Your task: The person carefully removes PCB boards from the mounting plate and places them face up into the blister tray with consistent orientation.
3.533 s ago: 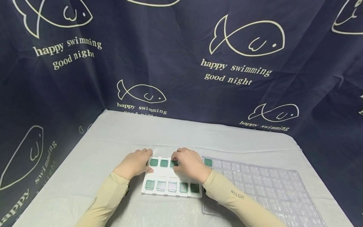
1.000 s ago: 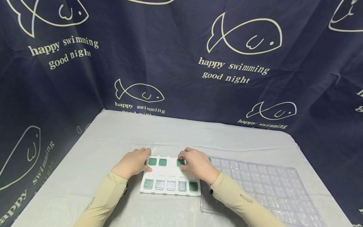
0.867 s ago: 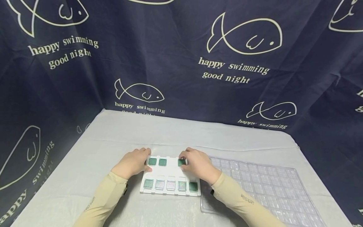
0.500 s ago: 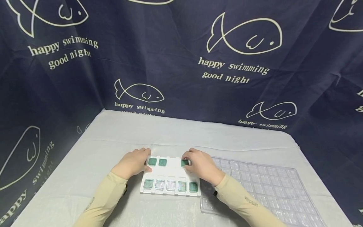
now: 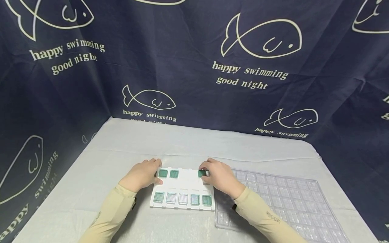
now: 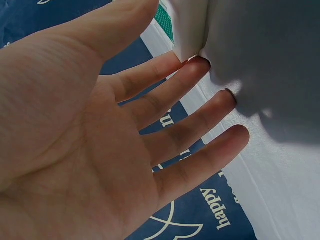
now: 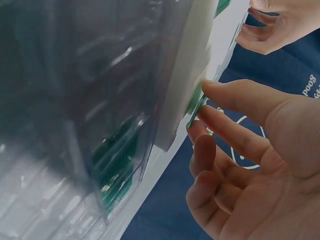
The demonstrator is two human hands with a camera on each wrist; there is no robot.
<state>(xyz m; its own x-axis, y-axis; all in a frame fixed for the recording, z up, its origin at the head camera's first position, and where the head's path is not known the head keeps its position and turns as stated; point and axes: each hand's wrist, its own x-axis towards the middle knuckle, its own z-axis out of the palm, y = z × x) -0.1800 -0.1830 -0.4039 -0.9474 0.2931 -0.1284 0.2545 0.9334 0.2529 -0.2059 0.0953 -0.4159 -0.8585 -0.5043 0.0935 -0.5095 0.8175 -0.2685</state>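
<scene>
A white slotted tray (image 5: 183, 182) carries small green circuit boards in a far row and a near row (image 5: 183, 198). My left hand (image 5: 141, 175) holds the tray's left end, its thumb over the edge and fingers at the far corner. In the left wrist view, the index fingertip meets the tray's corner while the other fingers stretch out straight. My right hand (image 5: 221, 176) pinches one green circuit board (image 5: 202, 173) at the tray's far right corner. From the right wrist view, this board (image 7: 196, 102) sits between thumb and fingertips, right at the tray's edge.
A clear plastic tray (image 5: 276, 190) with many small compartments lies right of the white tray, partly under the right forearm. One green board (image 7: 120, 165) shows through it in the right wrist view. White cloth (image 5: 146, 138) covers the table; dark fish-print curtains (image 5: 194, 67) surround it.
My right hand has drawn the pinched circuit board rightward along the far row, from the third position to the right end. The left hand keeps its hold on the white tray.
</scene>
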